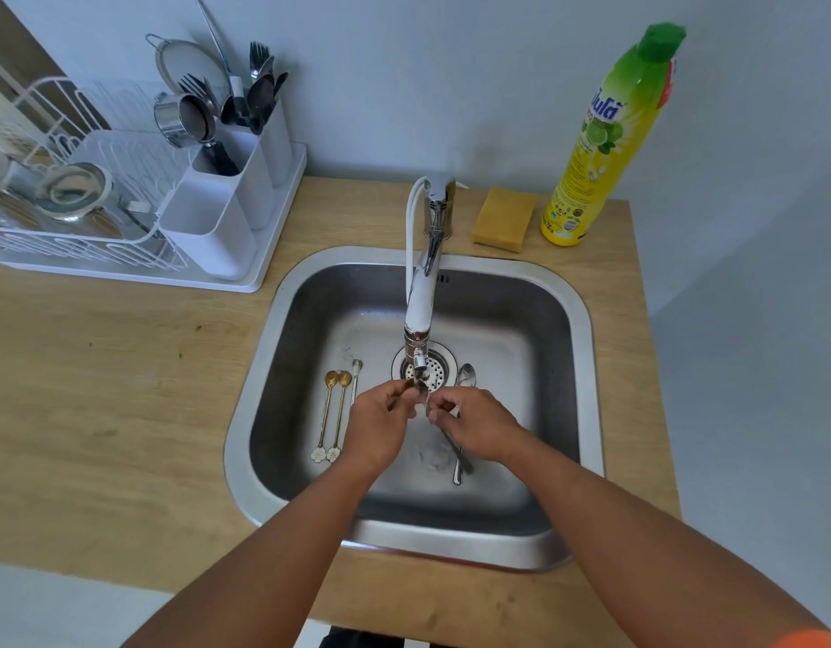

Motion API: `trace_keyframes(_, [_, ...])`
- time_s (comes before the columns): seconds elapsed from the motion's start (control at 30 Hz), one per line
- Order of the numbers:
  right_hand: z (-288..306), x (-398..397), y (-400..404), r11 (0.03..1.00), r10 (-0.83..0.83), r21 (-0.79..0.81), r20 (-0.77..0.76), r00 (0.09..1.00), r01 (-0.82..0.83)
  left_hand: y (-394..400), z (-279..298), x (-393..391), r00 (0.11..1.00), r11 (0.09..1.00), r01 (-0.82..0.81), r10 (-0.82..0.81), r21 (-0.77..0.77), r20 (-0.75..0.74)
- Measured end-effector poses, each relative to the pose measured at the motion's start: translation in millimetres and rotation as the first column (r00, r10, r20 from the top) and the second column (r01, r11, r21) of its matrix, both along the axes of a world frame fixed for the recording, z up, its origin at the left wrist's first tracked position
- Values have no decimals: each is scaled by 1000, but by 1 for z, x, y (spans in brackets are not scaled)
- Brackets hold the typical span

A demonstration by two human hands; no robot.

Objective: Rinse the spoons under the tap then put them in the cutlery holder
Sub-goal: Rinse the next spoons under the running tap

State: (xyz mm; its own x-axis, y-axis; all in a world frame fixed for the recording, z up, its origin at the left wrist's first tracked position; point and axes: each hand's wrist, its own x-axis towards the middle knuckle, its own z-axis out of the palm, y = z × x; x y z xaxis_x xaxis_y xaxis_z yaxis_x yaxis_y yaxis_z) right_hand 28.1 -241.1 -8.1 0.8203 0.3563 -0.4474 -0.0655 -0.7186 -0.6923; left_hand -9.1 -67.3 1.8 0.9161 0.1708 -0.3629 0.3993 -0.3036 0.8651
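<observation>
My left hand (pixel 380 423) and my right hand (pixel 474 425) meet just under the tap nozzle (pixel 418 362), over the sink's drain. Both pinch a small spoon (pixel 417 387) between curled fingertips; most of it is hidden by the fingers. Two gold spoons with flower ends (pixel 331 413) and a thin silver spoon (pixel 356 374) lie on the sink floor to the left. A larger silver spoon (pixel 465 376) lies to the right, its handle passing under my right hand. The white cutlery holder (pixel 217 245) stands at the back left with forks and spoons in its far compartments.
The steel sink (pixel 264 367) is set in a wooden counter (pixel 100 390). A white dish rack (pixel 77 245) with glasses adjoins the cutlery holder. A yellow sponge (pixel 503 217) and a green-yellow dish soap bottle (pixel 600 147) stand behind the sink on the right.
</observation>
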Motion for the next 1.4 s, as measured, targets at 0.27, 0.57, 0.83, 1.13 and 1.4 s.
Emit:
trace_keyframes(0.27, [0, -10, 4, 996, -13, -82, 85, 996, 20, -14, 8, -1, 966, 966, -242, 231, -91, -116])
trace_keyframes(0.57, [2, -11, -2, 994, -45, -91, 121, 992, 56, -7, 10, -1, 916, 843, -325, 168, -429, -365])
trace_keyframes(0.83, [3, -16, 1, 991, 46, -135, 278, 959, -9, -15, 22, 8, 852, 841, -433, 265, -324, -452])
trace_keyframes(1.13, [4, -16, -1, 989, 4, -147, 251, 968, 34, -20, 22, 10, 907, 885, -365, 267, -290, -327])
trace_keyframes(1.4, [6, -10, -7, 961, -24, 276, -29, 999, 31, -2, 15, 2, 911, 821, -273, 53, -501, -410])
